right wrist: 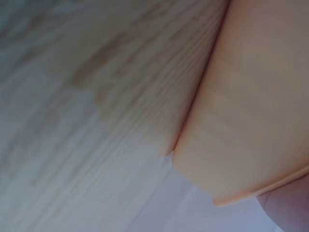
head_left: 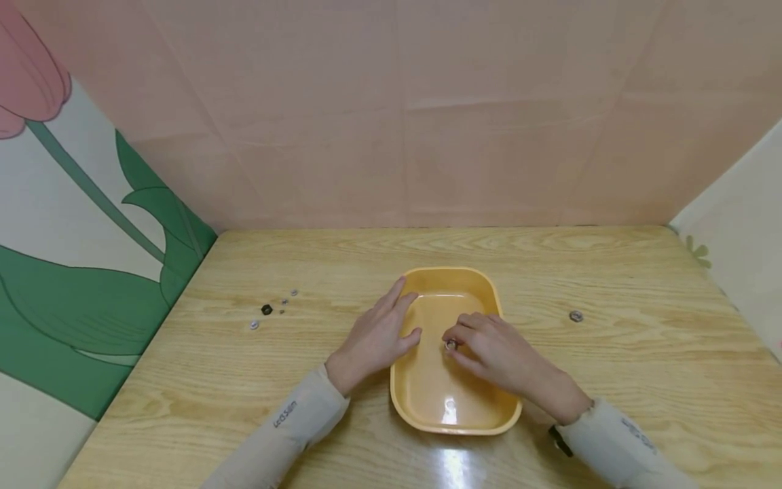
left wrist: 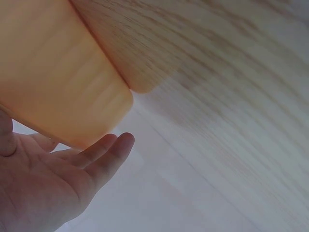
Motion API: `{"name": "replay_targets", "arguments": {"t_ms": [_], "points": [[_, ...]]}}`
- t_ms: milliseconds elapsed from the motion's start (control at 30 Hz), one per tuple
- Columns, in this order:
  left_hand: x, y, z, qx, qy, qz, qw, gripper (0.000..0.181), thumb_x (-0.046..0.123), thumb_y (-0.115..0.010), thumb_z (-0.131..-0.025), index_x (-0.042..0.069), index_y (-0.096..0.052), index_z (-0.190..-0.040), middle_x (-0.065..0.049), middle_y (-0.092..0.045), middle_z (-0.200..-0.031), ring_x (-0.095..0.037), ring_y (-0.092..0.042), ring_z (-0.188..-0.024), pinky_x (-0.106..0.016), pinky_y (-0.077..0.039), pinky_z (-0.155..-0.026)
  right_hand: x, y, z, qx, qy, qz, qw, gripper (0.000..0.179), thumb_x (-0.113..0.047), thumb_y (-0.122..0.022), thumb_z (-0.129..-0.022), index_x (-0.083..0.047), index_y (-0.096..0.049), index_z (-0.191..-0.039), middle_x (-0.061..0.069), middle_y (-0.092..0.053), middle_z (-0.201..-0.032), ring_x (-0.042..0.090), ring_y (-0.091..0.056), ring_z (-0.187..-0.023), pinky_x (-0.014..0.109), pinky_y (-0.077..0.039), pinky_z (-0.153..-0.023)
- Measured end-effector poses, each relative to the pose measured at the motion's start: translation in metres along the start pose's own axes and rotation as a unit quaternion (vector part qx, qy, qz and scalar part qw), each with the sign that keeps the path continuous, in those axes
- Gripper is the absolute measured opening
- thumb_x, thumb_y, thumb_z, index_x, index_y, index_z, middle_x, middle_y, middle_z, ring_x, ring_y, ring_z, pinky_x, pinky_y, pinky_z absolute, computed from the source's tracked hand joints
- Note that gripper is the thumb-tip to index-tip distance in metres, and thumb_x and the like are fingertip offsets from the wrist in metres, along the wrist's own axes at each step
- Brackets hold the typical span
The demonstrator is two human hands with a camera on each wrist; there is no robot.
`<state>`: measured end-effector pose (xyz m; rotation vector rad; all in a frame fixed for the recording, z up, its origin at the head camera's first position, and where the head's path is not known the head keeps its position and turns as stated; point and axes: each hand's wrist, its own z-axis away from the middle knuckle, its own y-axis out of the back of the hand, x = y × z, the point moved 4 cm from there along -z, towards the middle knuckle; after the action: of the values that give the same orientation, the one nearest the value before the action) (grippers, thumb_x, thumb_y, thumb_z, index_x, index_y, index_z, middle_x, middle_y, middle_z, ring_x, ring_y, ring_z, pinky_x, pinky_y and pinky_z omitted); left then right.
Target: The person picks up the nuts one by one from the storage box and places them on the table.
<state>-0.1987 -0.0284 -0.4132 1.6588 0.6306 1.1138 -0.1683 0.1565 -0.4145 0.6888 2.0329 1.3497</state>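
A yellow rectangular plastic tray stands on the table between both hands. Over its inside, my right hand pinches a small silvery metal nut between thumb and fingers. My left hand is at the tray's left rim, fingers extended and holding nothing. In the left wrist view, that hand lies by the tray's outer wall, palm showing. The right wrist view has the tray's other side wall and only a sliver of the hand; the nut is hidden there.
To the left on the wood-grain table lie a black nut, a silvery nut and several smaller metal pieces. Another metal nut lies right of the tray. A pinkish covering rises behind the table.
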Motion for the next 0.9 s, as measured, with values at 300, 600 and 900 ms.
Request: {"name": "replay_targets", "arguments": {"t_ms": [300, 600, 900], "points": [[0.0, 0.0, 0.0, 0.003, -0.004, 0.0, 1.0, 0.063, 0.034, -0.063, -0.094, 0.008, -0.044, -0.148, -0.017, -0.023, -0.164, -0.034, -0.042, -0.142, -0.05, -0.05, -0.101, -0.001, 0.005, 0.0, 0.035, 0.029, -0.019, 0.9988, 0.014, -0.021, -0.074, -0.088, -0.012, -0.071, -0.098, -0.005, -0.064, -0.09, 0.011, -0.059, -0.085, 0.034, -0.051, -0.078], [0.001, 0.0, 0.0, -0.002, -0.002, 0.0, 1.0, 0.064, 0.034, -0.063, -0.094, 0.008, -0.043, -0.148, -0.016, -0.021, -0.165, -0.033, -0.042, -0.142, -0.051, -0.05, -0.101, -0.001, 0.009, 0.0, 0.049, 0.038, -0.027, 0.9977, 0.015, -0.015, -0.074, -0.087, -0.009, -0.071, -0.101, -0.002, -0.065, -0.094, 0.012, -0.059, -0.087, 0.033, -0.053, -0.078], [0.001, 0.001, 0.001, -0.001, -0.006, -0.002, 1.0, 0.063, 0.034, -0.063, -0.094, 0.008, -0.043, -0.148, -0.017, -0.021, -0.164, -0.033, -0.04, -0.143, -0.049, -0.049, -0.103, 0.0, 0.016, 0.0, 0.07, 0.043, -0.019, 0.9964, 0.018, -0.013, -0.076, -0.085, -0.006, -0.071, -0.101, -0.001, -0.066, -0.094, 0.013, -0.06, -0.086, 0.034, -0.053, -0.076]]}}
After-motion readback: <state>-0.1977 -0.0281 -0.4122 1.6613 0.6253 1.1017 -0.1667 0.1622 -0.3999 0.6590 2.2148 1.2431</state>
